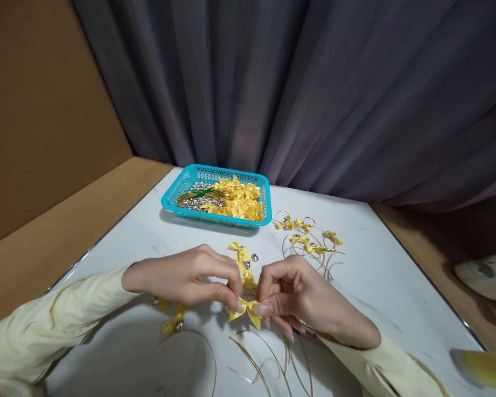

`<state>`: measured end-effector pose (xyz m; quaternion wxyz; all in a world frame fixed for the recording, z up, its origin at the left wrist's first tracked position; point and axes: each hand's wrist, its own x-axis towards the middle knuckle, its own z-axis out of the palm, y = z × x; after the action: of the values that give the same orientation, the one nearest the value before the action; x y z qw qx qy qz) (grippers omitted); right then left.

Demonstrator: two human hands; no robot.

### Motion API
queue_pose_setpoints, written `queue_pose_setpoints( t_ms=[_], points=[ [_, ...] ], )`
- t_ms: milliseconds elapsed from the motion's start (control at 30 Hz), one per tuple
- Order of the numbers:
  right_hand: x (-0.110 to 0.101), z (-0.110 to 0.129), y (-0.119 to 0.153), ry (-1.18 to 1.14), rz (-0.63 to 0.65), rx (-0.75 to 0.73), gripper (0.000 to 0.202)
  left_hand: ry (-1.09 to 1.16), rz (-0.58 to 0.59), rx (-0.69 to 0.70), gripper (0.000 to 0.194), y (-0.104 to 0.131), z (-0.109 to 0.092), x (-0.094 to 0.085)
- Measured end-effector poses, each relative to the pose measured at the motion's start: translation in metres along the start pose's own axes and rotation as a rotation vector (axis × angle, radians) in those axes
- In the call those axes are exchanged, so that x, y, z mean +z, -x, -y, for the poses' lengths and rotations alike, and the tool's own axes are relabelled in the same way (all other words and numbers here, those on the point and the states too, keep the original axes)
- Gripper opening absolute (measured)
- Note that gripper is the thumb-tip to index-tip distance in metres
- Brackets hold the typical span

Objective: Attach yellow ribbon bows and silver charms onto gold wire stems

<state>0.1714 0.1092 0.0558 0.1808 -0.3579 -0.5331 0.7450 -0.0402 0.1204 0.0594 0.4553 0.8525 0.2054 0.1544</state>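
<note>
Between my two hands is a yellow ribbon bow point(246, 312), pinched at both sides. My left hand point(198, 275) has thumb and forefinger closed on its left loop. On the right loop, the thumb and fingers of my right hand point(291, 298) are closed too. Gold cords point(252, 358) curve over the table below the bow; whether one is joined to it I cannot tell. Just beyond my fingers lie more yellow bows point(240, 252) and small silver bells point(254, 257). Another bow point(174, 322) with a bell rests under my left forearm.
A blue plastic basket point(165, 205) at the table's far side holds yellow bows, silver bells and a bundle of gold cords tied in green. Bows on curled gold cords point(314, 248) lie to the right. Behind the white marbled table point(367, 286) hangs a grey curtain point(240, 82).
</note>
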Motion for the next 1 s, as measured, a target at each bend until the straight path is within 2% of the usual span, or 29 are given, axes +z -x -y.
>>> queue_pose_setpoints(
  t_ms=[267, 467, 533, 567, 600, 667, 700, 800, 833, 900, 933, 967, 1000],
  points=[
    [0.005, -0.002, 0.000, -0.083, 0.000, 0.020, 0.026, 0.061, 0.006, 0.041, 0.017, 0.000, 0.003, 0.004],
    [-0.003, -0.003, -0.003, 0.006, 0.035, 0.014, 0.024, 0.028, -0.040, -0.004, 0.019, -0.002, 0.002, 0.002],
    [-0.010, -0.003, -0.008, 0.132, 0.052, 0.015, 0.022, 0.031, -0.133, -0.036, 0.020, -0.004, 0.012, 0.001],
    [-0.014, -0.003, -0.010, 0.206, 0.055, 0.012, 0.022, 0.049, -0.224, -0.040, 0.023, -0.004, 0.020, 0.001],
    [-0.019, -0.004, -0.011, 0.274, 0.050, 0.010, 0.023, 0.007, -0.385, -0.068, 0.025, -0.004, 0.029, 0.001],
    [-0.026, -0.006, -0.013, 0.356, 0.043, -0.010, 0.026, -0.307, -0.706, -0.043, 0.028, -0.001, 0.048, 0.003],
    [-0.029, -0.008, -0.012, 0.385, 0.037, -0.015, 0.027, -0.375, -0.737, -0.018, 0.027, 0.003, 0.056, 0.004],
    [-0.032, -0.011, -0.007, 0.453, 0.004, -0.012, 0.026, -0.460, -0.589, 0.076, 0.013, 0.017, 0.066, 0.017],
    [-0.031, -0.012, -0.004, 0.466, -0.010, -0.010, 0.025, -0.497, -0.512, 0.122, 0.014, 0.021, 0.064, 0.025],
    [-0.027, -0.014, 0.000, 0.481, -0.044, -0.014, 0.023, -0.723, -0.360, 0.278, 0.017, 0.025, 0.053, 0.043],
    [-0.023, -0.015, 0.002, 0.488, -0.063, -0.023, 0.023, -0.768, -0.343, 0.317, 0.017, 0.024, 0.045, 0.053],
    [-0.019, -0.017, 0.004, 0.495, -0.083, -0.034, 0.022, -0.752, -0.377, 0.309, 0.016, 0.022, 0.037, 0.063],
    [-0.015, -0.018, 0.004, 0.503, -0.103, -0.047, 0.022, -0.677, -0.430, 0.221, 0.018, 0.019, 0.028, 0.071]
  ],
)
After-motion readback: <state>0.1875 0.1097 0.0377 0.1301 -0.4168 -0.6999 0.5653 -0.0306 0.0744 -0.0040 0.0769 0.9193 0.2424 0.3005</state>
